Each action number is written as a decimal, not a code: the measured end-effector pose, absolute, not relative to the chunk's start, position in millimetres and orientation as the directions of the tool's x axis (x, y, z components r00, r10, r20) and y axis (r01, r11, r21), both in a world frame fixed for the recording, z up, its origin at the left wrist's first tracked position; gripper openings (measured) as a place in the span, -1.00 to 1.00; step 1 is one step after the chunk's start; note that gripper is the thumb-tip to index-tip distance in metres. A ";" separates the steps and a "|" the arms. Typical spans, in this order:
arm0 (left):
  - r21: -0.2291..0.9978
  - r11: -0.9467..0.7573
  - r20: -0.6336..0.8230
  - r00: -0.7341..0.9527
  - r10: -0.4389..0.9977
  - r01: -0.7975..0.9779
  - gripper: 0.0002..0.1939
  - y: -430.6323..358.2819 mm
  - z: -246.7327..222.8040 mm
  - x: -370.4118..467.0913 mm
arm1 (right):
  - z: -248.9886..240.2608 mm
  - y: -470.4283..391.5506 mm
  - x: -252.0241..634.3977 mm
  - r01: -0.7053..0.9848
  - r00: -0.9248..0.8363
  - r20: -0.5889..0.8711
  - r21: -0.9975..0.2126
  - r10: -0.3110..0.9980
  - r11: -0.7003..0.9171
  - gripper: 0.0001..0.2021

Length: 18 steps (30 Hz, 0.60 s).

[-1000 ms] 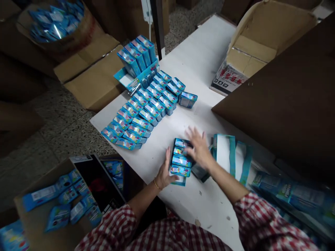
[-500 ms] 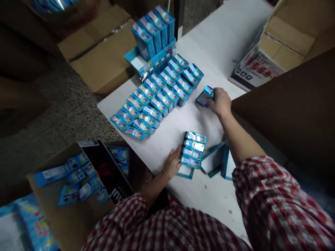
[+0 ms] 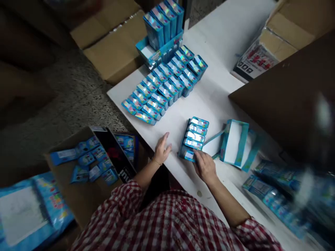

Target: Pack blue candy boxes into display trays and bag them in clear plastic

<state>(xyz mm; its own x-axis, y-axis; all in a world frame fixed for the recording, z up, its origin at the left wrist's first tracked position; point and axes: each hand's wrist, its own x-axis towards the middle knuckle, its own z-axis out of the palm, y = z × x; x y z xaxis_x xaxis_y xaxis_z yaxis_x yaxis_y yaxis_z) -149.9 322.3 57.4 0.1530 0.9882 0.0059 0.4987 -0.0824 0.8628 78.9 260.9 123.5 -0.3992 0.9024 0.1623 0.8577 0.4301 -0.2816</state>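
Observation:
A short row of slim blue boxes with shiny ends (image 3: 195, 136) stands packed in a blue display tray (image 3: 184, 139) in front of me. At the row's near end, my right hand (image 3: 205, 166) has its fingers on the last box (image 3: 188, 154); its thumb side is partly hidden. My left hand (image 3: 161, 150) is left of the tray, apart from it, fingers spread and holding nothing. Farther off, two long rows of similar boxes (image 3: 167, 83) stand on the white table (image 3: 209, 101). Right of the tray lie blue-edged trays with white insides (image 3: 235, 143).
Several upright boxes (image 3: 163, 26) sit in a display tray at the back. An open carton (image 3: 78, 205) with blue packets is at the lower left, brown cartons (image 3: 115, 45) behind. Wrapped blue packs (image 3: 274, 198) blur at the right, below a large brown cardboard panel (image 3: 288, 87).
My right hand has come back toward me with a box, now at the near end of the row in the tray. My left hand has let go of the tray and moved left. The view has shifted.

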 end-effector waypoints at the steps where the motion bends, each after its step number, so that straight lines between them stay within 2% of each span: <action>1: 0.814 -0.062 0.060 0.024 0.998 0.577 -0.38 327.0 64.5 -163.4 | 109.0 261.0 75.4 0.881 -0.386 0.185 -0.218 0.904 0.420 -0.47; 3: 0.696 0.012 0.173 -0.184 0.968 0.718 -0.25 345.3 77.7 -189.6 | 88.5 260.2 70.1 0.906 -0.360 0.240 -0.141 0.901 0.400 -0.47; 5: 0.589 0.075 0.231 -0.256 0.939 0.804 -0.11 370.6 87.2 -210.7 | 81.1 257.3 66.8 0.917 -0.333 0.287 -0.122 0.898 0.379 -0.46; 7: 0.509 0.079 0.207 -0.211 0.955 0.857 -0.10 393.5 91.4 -223.1 | 85.8 253.2 65.7 0.928 -0.297 0.307 -0.130 0.904 0.349 -0.45; 11: 0.393 0.054 0.113 -0.106 0.988 0.918 -0.29 405.5 89.3 -222.5 | 112.2 246.9 64.7 0.937 -0.243 0.336 -0.161 0.910 0.310 -0.45; 14: 0.306 0.022 0.081 -0.049 0.996 0.952 -0.42 392.9 89.4 -216.6 | 128.0 245.9 57.3 0.914 -0.254 0.399 -0.200 0.881 0.354 -0.48; 18: 0.235 -0.029 0.065 0.014 0.998 0.972 -0.40 387.8 96.2 -221.3 | 136.2 251.4 33.1 0.834 -0.330 0.395 -0.304 0.857 0.461 -0.58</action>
<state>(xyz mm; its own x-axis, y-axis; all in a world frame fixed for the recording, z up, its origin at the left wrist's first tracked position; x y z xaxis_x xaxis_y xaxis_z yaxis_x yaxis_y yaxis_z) -221.3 387.8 96.2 0.0138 0.9978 0.0647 0.9717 -0.0287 0.2346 33.1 251.4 136.2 -0.3303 0.8573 0.3950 0.8336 0.4612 -0.3039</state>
